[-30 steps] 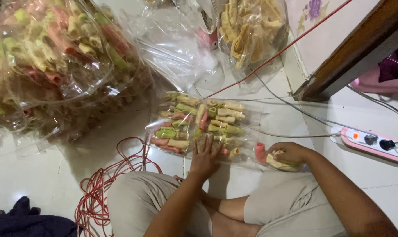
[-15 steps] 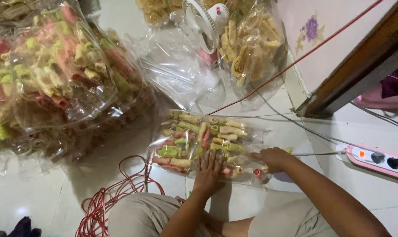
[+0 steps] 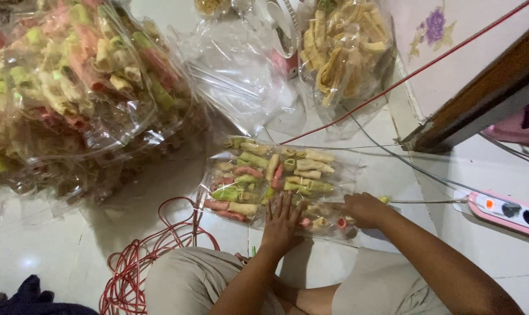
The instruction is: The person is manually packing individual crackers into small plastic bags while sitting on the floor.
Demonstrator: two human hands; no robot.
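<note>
Right, my left hand [image 3: 282,224] is pressed flat, fingers spread wide, on the near edge of the clear bag of coloured snack sticks [image 3: 270,181] lying on the white tiled floor [image 3: 159,201] just in front of my crossed legs. My right hand [image 3: 364,209] is curled at the bag's right corner, fingertips tucked onto the plastic; it looks like a pinch on the open edge, though I cannot tell exactly what sits between the fingers. The sticks, green, pink and pale yellow, lie beyond my left fingertips in one loose layer. To do this well, I reckon the palm should keep steady downward pressure so the air goes out and the sticks stay level, while the right hand draws the plastic taut and smooth, no crumbs caught in the fold. Far off beyond my left hand sits a big heap of filled bags [image 3: 72,93], and farther ahead another bag of yellow sticks [image 3: 340,52]. A tangle of red cord [image 3: 142,262] lies to the left of my wrist, and a pink power strip [image 3: 506,213] lies out past my right forearm.
</note>
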